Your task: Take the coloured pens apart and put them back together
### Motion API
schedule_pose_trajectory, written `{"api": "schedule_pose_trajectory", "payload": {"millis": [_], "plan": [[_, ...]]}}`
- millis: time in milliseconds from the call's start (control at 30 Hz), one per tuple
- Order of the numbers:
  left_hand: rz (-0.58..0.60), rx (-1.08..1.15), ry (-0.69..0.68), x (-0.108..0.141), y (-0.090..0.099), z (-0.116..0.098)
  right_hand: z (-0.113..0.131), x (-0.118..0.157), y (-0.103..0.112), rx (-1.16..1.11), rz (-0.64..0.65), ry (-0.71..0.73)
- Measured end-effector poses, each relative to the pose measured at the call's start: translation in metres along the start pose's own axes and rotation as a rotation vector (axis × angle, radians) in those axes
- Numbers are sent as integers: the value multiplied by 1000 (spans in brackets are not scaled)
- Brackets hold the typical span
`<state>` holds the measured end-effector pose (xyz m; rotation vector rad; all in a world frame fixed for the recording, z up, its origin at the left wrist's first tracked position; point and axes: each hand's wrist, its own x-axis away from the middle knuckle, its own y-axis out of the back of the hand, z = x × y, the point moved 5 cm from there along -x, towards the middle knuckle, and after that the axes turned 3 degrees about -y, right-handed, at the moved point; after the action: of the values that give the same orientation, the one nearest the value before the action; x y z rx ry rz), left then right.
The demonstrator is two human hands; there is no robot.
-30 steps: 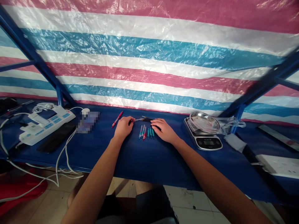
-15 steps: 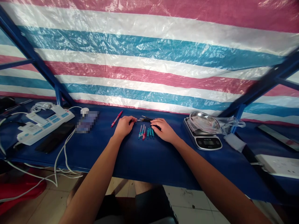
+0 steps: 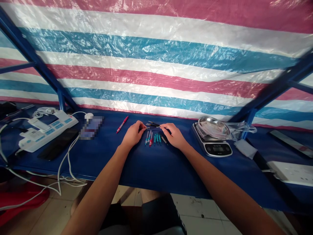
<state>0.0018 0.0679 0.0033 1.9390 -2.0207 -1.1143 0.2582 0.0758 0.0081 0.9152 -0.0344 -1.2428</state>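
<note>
Thin dark refills (image 3: 153, 124) lie between my two hands on the blue table. My left hand (image 3: 135, 133) is closed, fingertips pinching the left end of one slim refill. Fingertips of my right hand (image 3: 172, 133) are pressed together at the other end of that slim piece. Just below stand in a row clear and blue pen parts (image 3: 148, 138), a red-tipped one (image 3: 151, 139), several teal barrels (image 3: 157, 139) and a dark grey barrel (image 3: 164, 140) beside my right hand. A red pen (image 3: 122, 124) lies apart, left of my left hand.
At the left are a white power strip (image 3: 49, 130), a black phone (image 3: 57, 145) and white cables (image 3: 68, 156). A scale (image 3: 218, 149) with a metal bowl (image 3: 214, 127) sits right of my hands. Another power strip (image 3: 292, 173) is at far right. Striped sheeting (image 3: 156, 75) hangs behind.
My left hand has shifted slightly right and closed its fingertips on a refill. My right hand has moved up off the dark grey barrel, which now lies uncovered beside the teal ones.
</note>
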Motion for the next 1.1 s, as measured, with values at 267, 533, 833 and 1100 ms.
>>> {"api": "schedule_pose_trajectory", "payload": {"millis": [267, 533, 833, 1100], "plan": [[-243, 785, 151, -4, 4, 11, 11, 3, 16, 181, 149, -40], [-137, 1275, 331, 0, -1, -3, 16, 11, 16, 165, 322, -47], [-82, 1282, 395, 1, -4, -2, 24, 11, 11, 220, 287, -8], [-57, 1257, 413, 3, -5, -3, 20, 12, 10, 156, 290, -38]]}}
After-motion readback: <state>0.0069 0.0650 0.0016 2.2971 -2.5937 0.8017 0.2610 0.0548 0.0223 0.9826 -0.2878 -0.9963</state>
